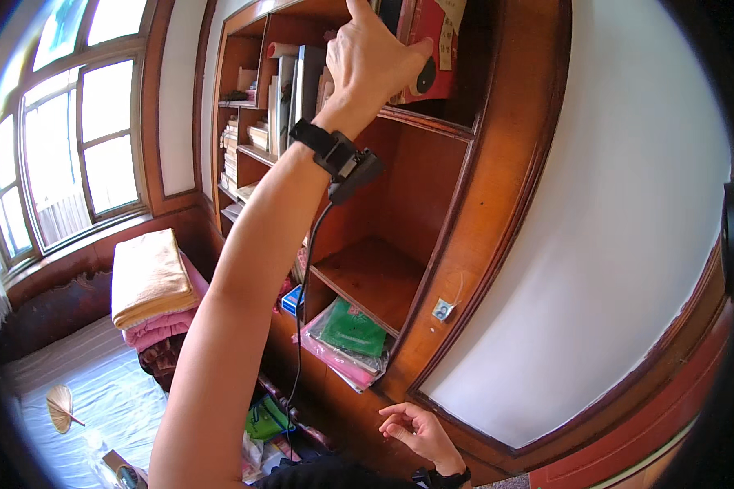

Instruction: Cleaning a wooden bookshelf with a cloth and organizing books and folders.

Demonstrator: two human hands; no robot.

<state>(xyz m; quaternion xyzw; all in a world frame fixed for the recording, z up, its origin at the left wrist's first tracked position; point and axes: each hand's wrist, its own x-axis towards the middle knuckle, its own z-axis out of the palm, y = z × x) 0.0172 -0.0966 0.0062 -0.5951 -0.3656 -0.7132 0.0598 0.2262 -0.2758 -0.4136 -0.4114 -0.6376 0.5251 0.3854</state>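
My left hand (371, 61) reaches up to the upper shelf. Its index finger stretches toward the top edge and its thumb stands apart, in front of a red box or thick book (442, 69) with a pale label. I see no object in its grip; its other fingers are mostly hidden. My right hand (422, 436) hangs low by the wooden panel, fingers loosely bent, palm bare. A black strap holds a small dark device (352, 169) on my left wrist, with a cable running down. Another black band (442, 477) circles my right wrist.
The wooden bookcase (465, 212) holds several books and folders (302, 90). Plastic-wrapped green and pink packets (351, 330) lie on a low shelf. At left, folded blankets (151, 273) are stacked by a bed (139, 383), where a fan (59, 407) lies. Windows (81, 138) stand behind.
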